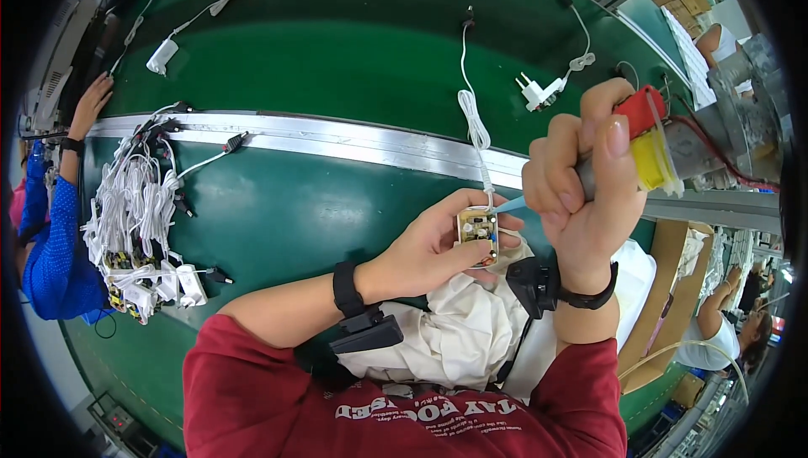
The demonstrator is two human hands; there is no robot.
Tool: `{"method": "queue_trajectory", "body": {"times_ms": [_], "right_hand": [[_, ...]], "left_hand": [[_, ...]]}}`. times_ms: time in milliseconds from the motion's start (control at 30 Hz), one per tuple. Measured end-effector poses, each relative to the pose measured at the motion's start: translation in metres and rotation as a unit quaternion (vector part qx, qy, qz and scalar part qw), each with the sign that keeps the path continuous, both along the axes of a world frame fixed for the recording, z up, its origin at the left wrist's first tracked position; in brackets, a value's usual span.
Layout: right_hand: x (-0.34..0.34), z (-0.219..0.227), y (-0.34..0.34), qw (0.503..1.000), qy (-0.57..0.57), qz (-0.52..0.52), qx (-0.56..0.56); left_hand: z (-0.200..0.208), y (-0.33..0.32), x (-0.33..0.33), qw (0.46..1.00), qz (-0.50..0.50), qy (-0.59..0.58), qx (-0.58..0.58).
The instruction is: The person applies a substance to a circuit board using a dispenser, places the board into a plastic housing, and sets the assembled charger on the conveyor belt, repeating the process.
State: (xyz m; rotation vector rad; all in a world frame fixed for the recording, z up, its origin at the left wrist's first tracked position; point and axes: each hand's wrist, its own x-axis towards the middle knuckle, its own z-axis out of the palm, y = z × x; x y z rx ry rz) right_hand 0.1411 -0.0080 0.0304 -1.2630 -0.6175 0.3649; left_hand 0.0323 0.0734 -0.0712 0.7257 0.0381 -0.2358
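My left hand (pixel 425 247) is closed round a small circuit board (pixel 476 232), thumb on its lower part and fingers behind it. Several small components stand on the board's face. From the board's upper end a white cable (pixel 475 125) runs away across the metal rail, with a bundled coil partway along. In my right hand (pixel 589 184) is a grey dispensing gun (pixel 703 151) with a red part and a yellow collar. Its pale blue tapered nozzle (pixel 512 204) points left, with the tip at the board's upper right corner; contact cannot be made out.
A pile of white corded adapters (pixel 139 214) lies on the green bench at left. Beyond the metal rail (pixel 337 136), a white plug adapter (pixel 540 92) and another adapter (pixel 163 55) rest on the green belt. White cloth (pixel 471 323) covers my lap. Another person's hand (pixel 91 104) reaches in at far left.
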Motion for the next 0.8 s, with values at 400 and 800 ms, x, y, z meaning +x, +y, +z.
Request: {"method": "queue_trajectory", "body": {"times_ms": [400, 800], "right_hand": [[-0.003, 0.013, -0.004, 0.999, -0.017, 0.009, -0.03], [-0.012, 0.005, -0.001, 0.999, 0.022, 0.048, 0.002]], "left_hand": [[-0.002, 0.005, 0.004, 0.999, 0.025, 0.035, 0.016], [-0.002, 0.015, 0.003, 0.995, 0.076, 0.042, -0.043]]}}
